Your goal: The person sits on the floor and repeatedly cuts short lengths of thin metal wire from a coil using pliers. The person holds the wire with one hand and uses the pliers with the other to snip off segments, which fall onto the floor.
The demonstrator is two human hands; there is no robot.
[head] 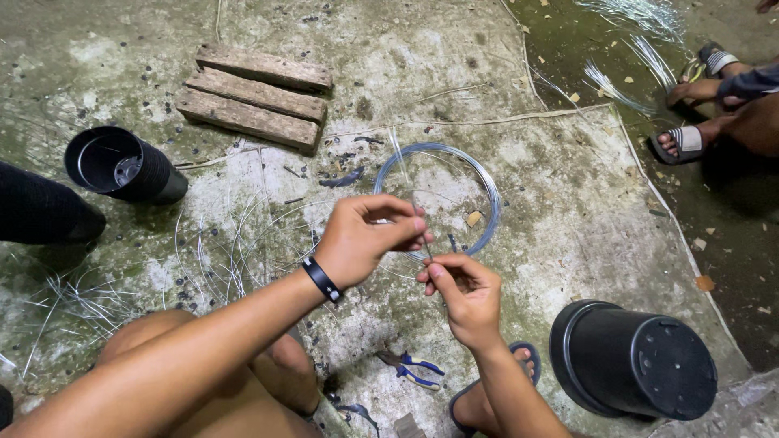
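My left hand [367,237], with a black band on the wrist, pinches the upper part of a thin length of wire [423,235]. My right hand [464,294] pinches the same wire just below, fingertips almost touching the left hand. Both hands hover above a coil of grey wire [480,180] lying on the stained concrete floor. Blue-handled pliers [412,370] lie on the floor below my hands, near my knee.
Three weathered wooden planks [256,96] lie at the back. A black plastic pot [122,165] lies on its side at the left, another black pot [637,361] at the lower right. Loose cut wires [227,251] litter the floor. Another person's sandalled feet [690,139] are at the upper right.
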